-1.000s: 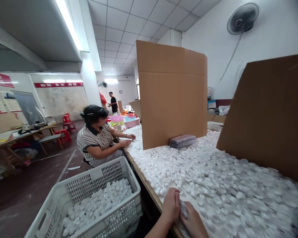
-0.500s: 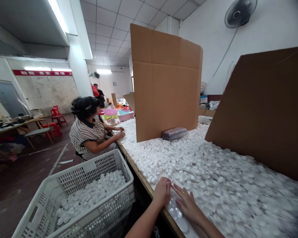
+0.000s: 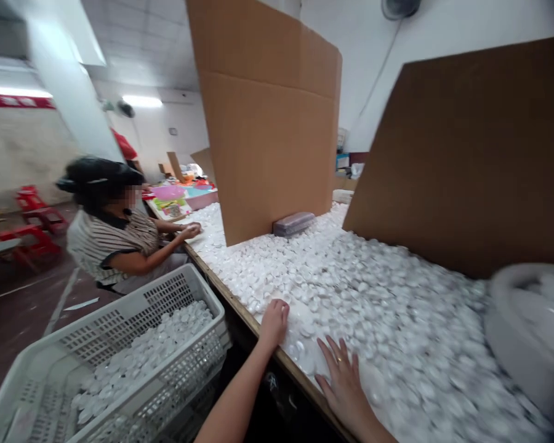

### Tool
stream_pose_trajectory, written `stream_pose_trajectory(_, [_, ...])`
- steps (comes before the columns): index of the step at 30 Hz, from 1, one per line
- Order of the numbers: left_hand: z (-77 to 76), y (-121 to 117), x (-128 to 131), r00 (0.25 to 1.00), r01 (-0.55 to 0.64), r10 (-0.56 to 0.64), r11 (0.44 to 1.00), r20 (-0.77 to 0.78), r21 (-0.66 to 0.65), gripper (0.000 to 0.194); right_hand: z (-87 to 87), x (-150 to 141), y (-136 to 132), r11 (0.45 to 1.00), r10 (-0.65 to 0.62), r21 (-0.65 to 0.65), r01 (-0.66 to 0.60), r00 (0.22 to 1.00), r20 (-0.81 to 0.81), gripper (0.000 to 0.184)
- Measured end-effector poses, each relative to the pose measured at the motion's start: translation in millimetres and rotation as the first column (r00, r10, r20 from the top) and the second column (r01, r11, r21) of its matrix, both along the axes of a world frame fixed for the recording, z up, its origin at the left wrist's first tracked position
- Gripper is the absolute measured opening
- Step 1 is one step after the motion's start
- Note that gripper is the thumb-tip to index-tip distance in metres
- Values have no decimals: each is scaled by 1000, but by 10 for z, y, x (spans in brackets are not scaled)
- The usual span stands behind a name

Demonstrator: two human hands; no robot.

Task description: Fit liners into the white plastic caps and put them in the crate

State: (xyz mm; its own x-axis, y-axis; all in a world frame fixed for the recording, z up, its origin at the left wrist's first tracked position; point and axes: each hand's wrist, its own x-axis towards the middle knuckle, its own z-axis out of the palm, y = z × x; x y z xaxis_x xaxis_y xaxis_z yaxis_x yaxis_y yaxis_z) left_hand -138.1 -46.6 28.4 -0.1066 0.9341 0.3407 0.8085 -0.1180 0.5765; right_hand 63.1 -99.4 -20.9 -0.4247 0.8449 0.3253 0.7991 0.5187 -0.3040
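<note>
Workroom table (image 3: 240, 307): wooden-edged, heaped with pale discs (image 3: 314, 271).
Left hand (image 3: 274, 323): curled at the edge; whether it pinched anything, I couldn't tell.
Right hand (image 3: 341, 372): fingers spread, back upward.
Discs between hands: lay flat, round faces up.
Crate (image 3: 132, 314): stood left, part-filled.
Tub (image 3: 503, 335): right.
Cardboard panels (image 3: 277, 141): upright, blocking the far side.
Seated person (image 3: 124, 240): beyond the crate.

Red stools (image 3: 26, 198) stand on the dark floor (image 3: 9, 289) behind a seated co-worker (image 3: 122, 237), a red banner (image 3: 21, 102) on the wall (image 3: 23, 138) beyond.
</note>
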Motion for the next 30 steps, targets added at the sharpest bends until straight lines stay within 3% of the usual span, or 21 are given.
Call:
stream_pose_trajectory(7, [-109,89,-22,997,-3,6,1000,-80,30,30,151,172,-39,990,-118,-68,120,992,36,50])
stream_pose_trajectory(12, [-75,69,-2,991,16,-8,998,-132,61,27,182,388,12,975,-197,-96,202,979,61,49])
stream_pose_trajectory(17, [18,-91,317,950,220,-219,975,-224,-21,22,237,580,97,951,-288,-107,290,957,39,45])
stream_pose_trajectory(19, [21,-165,511,931,252,-268,963,-249,-95,21,317,572,123,956,-280,-94,279,960,11,36])
stream_pose_trajectory(23, [-32,-233,785,936,164,-208,972,-285,-171,31,454,407,182,985,-157,-71,156,988,-1,24])
stream_pose_trajectory(30, [-66,-253,793,925,126,-202,962,-321,-242,29,361,170,346,993,-96,-68,97,995,20,19])
